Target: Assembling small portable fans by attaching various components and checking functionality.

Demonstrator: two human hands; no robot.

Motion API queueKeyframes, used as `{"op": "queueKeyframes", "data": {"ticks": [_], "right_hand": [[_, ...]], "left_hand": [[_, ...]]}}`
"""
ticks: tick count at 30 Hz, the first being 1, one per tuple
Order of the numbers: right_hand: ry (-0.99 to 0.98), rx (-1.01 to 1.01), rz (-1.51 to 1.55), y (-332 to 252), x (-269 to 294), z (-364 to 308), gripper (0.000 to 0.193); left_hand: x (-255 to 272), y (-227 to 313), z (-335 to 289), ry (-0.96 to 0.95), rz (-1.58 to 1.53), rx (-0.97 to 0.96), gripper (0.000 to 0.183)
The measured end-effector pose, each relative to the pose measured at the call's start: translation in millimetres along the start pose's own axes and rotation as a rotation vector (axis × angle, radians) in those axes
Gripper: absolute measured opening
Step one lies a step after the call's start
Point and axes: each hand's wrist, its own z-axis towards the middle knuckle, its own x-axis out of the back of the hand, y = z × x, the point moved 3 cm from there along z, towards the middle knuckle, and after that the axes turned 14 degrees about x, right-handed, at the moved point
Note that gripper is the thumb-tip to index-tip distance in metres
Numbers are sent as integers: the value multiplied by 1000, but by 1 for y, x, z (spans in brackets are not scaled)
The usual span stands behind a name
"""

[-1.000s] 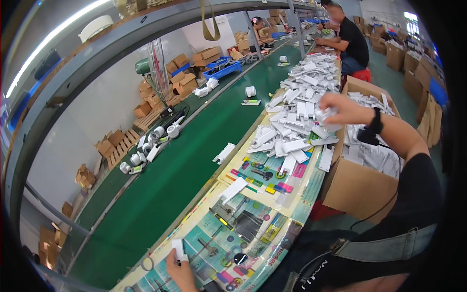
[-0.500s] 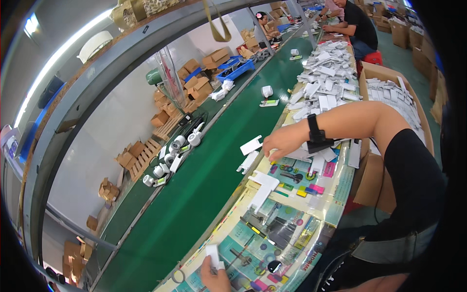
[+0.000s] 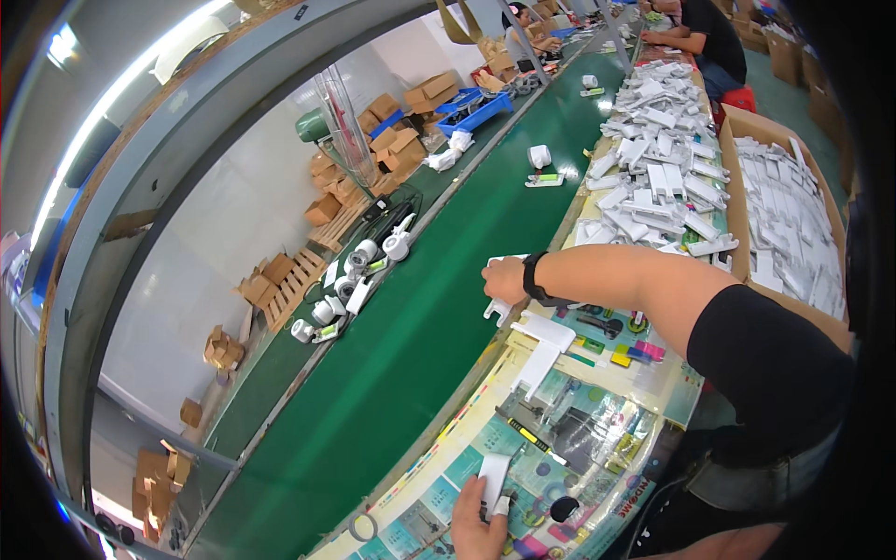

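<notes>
White plastic housing [image 3: 494,469], right of green belt [image 3: 373,373], held in left hand [image 3: 478,527]: presumably light, stiff, slick; grasp by long edges. Right hand [image 3: 505,280] over white pieces [image 3: 497,312] at belt's edge, grip unclear.

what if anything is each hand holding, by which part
The left hand holds a white piece by its near end. The right hand is at white parts; whether it grips one cannot be told.

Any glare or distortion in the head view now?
Head view: the long white tube light glares; head view: the grey metal shelf beam bows with fisheye distortion; head view: pale reflections streak the smooth green belt.
</notes>
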Motion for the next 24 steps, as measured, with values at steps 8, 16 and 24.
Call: {"op": "queueKeyframes", "data": {"ticks": [8,16,24], "right_hand": [[87,230,409,8,67,-49,23],[-89,184,665,35,55,-53,53],[-15,-279,285,40,-7,-10,57]], "left_hand": [[0,7,-6,-88,37,93,49],[-12,35,-13,-103,77,-79,47],[-14,32,-15,-121,22,13,46]]}}
